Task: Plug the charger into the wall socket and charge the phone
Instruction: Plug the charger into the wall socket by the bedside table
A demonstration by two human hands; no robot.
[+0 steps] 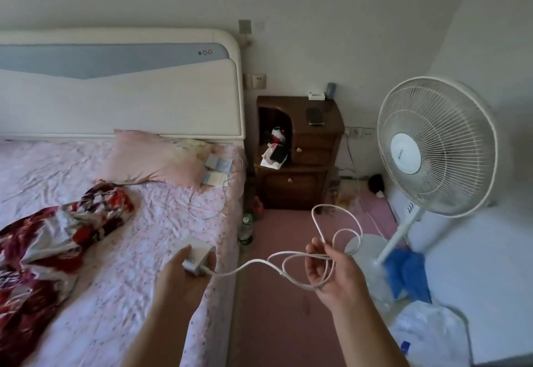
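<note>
Charger [196, 257] we're gripping in our left hand [184, 275], right hand [331, 273] loosely curling round the cable [323, 231]; wall socket [257, 81] sitting at 12 o'clock, well apart.

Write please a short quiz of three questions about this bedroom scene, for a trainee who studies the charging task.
1. True or false: the charger block is already plugged into the wall socket.
2. Which hand holds the coiled white cable? A) left hand B) right hand C) neither
3. On what piece of furniture does the dark phone lie?

Key:
1. False. The left hand holds it over the bed.
2. B. The right hand holds the loops.
3. On top of the wooden nightstand, beside the bed.
</note>
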